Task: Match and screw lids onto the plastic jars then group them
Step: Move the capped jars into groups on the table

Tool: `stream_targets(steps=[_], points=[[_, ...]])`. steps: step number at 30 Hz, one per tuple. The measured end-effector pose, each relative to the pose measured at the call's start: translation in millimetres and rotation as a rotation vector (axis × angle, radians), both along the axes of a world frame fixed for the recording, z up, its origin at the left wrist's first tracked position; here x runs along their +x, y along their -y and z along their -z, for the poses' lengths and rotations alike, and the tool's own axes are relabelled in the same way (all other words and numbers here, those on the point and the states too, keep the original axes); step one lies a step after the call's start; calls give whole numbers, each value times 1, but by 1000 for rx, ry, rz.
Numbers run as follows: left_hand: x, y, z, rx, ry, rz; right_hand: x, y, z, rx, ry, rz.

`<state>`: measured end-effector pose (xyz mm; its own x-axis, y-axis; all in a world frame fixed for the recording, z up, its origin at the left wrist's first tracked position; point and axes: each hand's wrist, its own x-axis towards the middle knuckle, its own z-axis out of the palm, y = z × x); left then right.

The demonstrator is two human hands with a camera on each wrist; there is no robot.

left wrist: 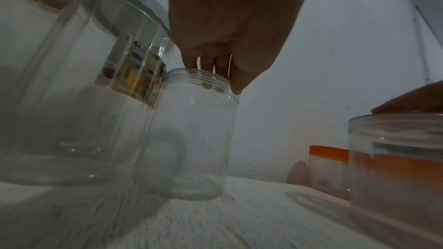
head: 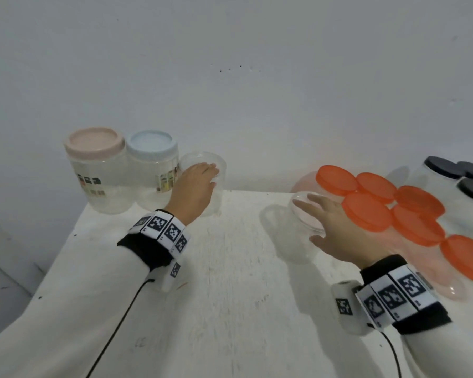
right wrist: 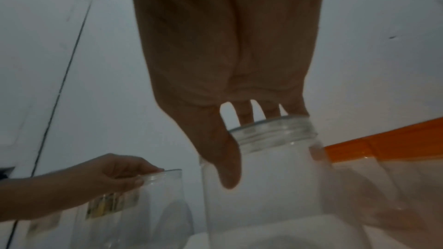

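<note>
The left hand (head: 195,186) grasps the rim of a lidless clear jar (head: 212,184) at the far edge of the table (head: 230,282), its fingers (left wrist: 208,63) curled over the mouth. This jar touches the blue-lidded jar (head: 153,170), with the pink-lidded jar (head: 96,167) further left. The right hand (head: 336,227) lies with spread fingers over a second open jar (head: 301,230), just left of the orange-lidded jars (head: 393,208). Bare tabletop lies between the hands and nearer.
</note>
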<state>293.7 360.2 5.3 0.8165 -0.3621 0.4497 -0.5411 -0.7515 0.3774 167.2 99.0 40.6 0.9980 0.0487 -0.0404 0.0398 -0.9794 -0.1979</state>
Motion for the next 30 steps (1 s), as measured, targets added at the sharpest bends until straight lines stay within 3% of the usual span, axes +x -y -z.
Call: stream_targets(steps=[9,15,30], points=[[-3,3,8,-29,39,-24,64,-39,10,78,195,-146],[-3,5,7,-25,44,-48,100,-54,15,68,224,-173],[-2,5,4,0,-12,-77,130,-63,22,88,276,-188]])
